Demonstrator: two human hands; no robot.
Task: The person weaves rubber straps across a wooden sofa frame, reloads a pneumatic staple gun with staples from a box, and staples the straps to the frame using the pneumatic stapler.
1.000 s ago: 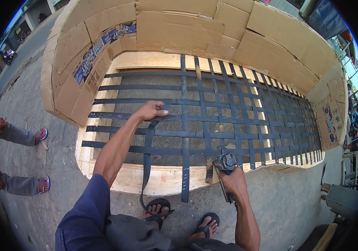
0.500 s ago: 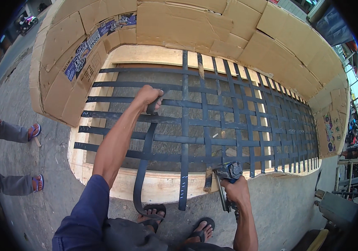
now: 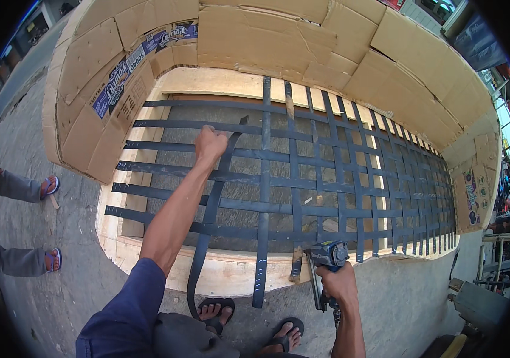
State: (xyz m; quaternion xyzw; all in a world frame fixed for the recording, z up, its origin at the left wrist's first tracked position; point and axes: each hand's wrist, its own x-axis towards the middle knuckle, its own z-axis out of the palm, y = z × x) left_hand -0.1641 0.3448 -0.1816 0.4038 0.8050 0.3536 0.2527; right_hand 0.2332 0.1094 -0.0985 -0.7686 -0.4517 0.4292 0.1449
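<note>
In my right hand (image 3: 338,280) is a pneumatic staple gun (image 3: 330,254), held just off the near edge of a wooden frame (image 3: 225,271). My left hand (image 3: 211,144) is closed at the black strap lattice on the left part of the frame; the strap between its fingers is partly hidden. Beside that hand a loose black strap (image 3: 212,203) runs across the horizontal straps, its free tip lying past my knuckles. The strap's other end hangs over the near edge toward my feet. A stapled crosswise strap (image 3: 263,203) lies right of it, its end overhanging the frame.
Cardboard-covered walls (image 3: 261,36) rise around the far side and both ends. Woven straps (image 3: 386,173) fill the right part. Another person's sandalled feet (image 3: 52,261) are at the left. A grey metal machine part (image 3: 480,304) sits at the lower right.
The loose strap's tip now lies flat past my left hand, where before the hand held it up bunched. My left hand has shifted slightly left. The staple gun has moved a little down and right.
</note>
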